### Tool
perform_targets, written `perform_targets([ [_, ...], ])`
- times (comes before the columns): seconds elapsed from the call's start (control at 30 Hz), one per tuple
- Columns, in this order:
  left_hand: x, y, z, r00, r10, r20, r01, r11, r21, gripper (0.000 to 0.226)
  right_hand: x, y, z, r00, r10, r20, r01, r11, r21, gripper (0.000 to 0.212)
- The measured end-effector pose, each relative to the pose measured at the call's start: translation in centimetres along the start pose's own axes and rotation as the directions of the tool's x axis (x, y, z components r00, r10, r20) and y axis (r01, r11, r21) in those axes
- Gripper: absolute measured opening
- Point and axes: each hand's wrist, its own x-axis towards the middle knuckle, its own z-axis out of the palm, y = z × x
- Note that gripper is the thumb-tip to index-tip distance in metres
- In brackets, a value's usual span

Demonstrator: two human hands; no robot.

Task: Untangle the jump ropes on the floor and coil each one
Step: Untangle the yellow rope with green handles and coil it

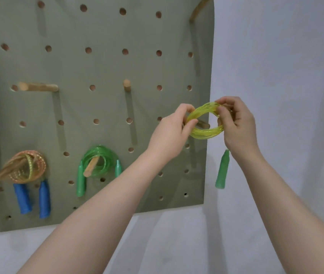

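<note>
A grey-green wooden pegboard [97, 66] on the wall fills your view; low on its pegs hang an orange coiled rope with blue handles [27, 167] and a green coiled rope [97, 159]; your left hand [170, 133] and right hand [236, 123] pinch opposite sides of a yellow translucent coiled jump rope [204, 132] around a wooden peg [203, 124]; its green handle [222, 171] dangles.

Both bare arms raised forward, left hand [174, 125] and right hand [234, 121] pinching, fingers curled
</note>
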Motion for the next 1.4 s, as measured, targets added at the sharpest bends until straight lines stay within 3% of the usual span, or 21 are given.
perform_targets([
  [0.13, 1.2, -2.1, 2.7, 0.996, -0.093, 0.004, 0.093, 0.994, 0.051, 0.019, 1.0, 4.2, 0.8, 0.98, 0.167, 0.11, -0.175, 0.982, 0.071, 0.023],
  [0.2, 1.8, -3.1, 3.4, 0.991, -0.129, -0.02, 0.13, 0.988, 0.086, 0.028, 1.4, 5.6, 1.5, 0.973, 0.183, 0.141, -0.186, 0.982, 0.011, 0.017],
  [0.27, 2.5, -4.1, 4.1, 0.993, -0.101, -0.061, 0.113, 0.967, 0.23, 0.04, 1.9, 6.4, 2.5, 0.98, 0.138, 0.141, -0.116, 0.982, -0.151, 0.013],
  [0.37, 2.9, -6.3, 4.7, 0.981, 0.127, -0.15, -0.007, 0.785, 0.619, 0.048, 2.2, 7.2, 4.2, 0.988, -0.002, 0.153, 0.075, 0.88, -0.468, 0.032],
  [0.47, 2.8, -8.7, 5.1, 0.965, 0.198, -0.173, 0.004, 0.647, 0.763, 0.054, 1.5, 7.8, 6.0, 0.985, 0.012, 0.171, 0.091, 0.81, -0.579, 0.063],
  [0.57, 2.4, -9.2, 4.9, 0.988, 0.13, -0.083, -0.017, 0.626, 0.779, 0.051, 1.1, 8.5, 7.0, 0.989, 0.072, 0.13, 0.009, 0.846, -0.533, 0.069],
  [0.63, 2.3, -8.9, 4.9, 0.998, 0.05, -0.038, -0.002, 0.634, 0.773, 0.055, 1.1, 8.8, 7.1, 0.989, 0.063, 0.133, 0.021, 0.83, -0.557, 0.058],
  [0.73, 2.1, -8.4, 4.8, 0.999, -0.05, -0.018, 0.047, 0.666, 0.745, 0.062, 0.7, 8.6, 6.9, 0.986, 0.061, 0.152, 0.046, 0.789, -0.613, 0.065],
  [0.8, 0.8, -7.9, 4.3, 0.994, -0.104, 0.035, 0.052, 0.725, 0.687, 0.068, -0.9, 7.8, 6.6, 0.988, 0.088, 0.124, 0.0, 0.817, -0.577, 0.069],
  [0.9, -3.8, -6.9, 2.5, 0.987, -0.13, 0.097, 0.065, 0.864, 0.5, 0.068, -6.2, 6.0, 6.1, 0.997, 0.015, 0.077, 0.021, 0.894, -0.447, 0.066],
  [0.97, -8.6, -6.4, 0.9, 0.985, -0.121, 0.12, 0.051, 0.88, 0.473, 0.062, -10.6, 4.6, 6.2, 0.989, -0.041, 0.142, 0.096, 0.909, -0.406, 0.061],
  [1.03, -14.2, -6.2, -1.1, 0.974, -0.152, 0.17, 0.058, 0.885, 0.462, 0.055, -14.6, 3.3, 7.0, 0.951, -0.082, 0.298, 0.19, 0.916, -0.354, 0.05],
  [1.1, -20.7, -5.8, -3.5, 0.941, -0.274, 0.199, 0.153, 0.869, 0.471, 0.045, -18.2, 1.5, 8.3, 0.845, -0.086, 0.527, 0.262, 0.926, -0.27, 0.037],
  [1.2, -31.5, -4.9, -7.8, 0.824, -0.51, 0.246, 0.301, 0.763, 0.573, 0.036, -24.2, -2.6, 11.2, 0.527, 0.02, 0.85, 0.251, 0.951, -0.179, 0.03],
  [1.27, -38.7, -4.0, -11.4, 0.684, -0.679, 0.265, 0.392, 0.649, 0.652, 0.034, -28.8, -6.0, 13.7, 0.305, 0.054, 0.951, 0.256, 0.957, -0.137, 0.03],
  [1.4, -52.6, 0.4, -19.9, 0.421, -0.892, 0.161, 0.612, 0.411, 0.675, 0.037, -39.4, -15.2, 19.2, -0.049, -0.034, 0.998, 0.235, 0.971, 0.044, 0.031],
])
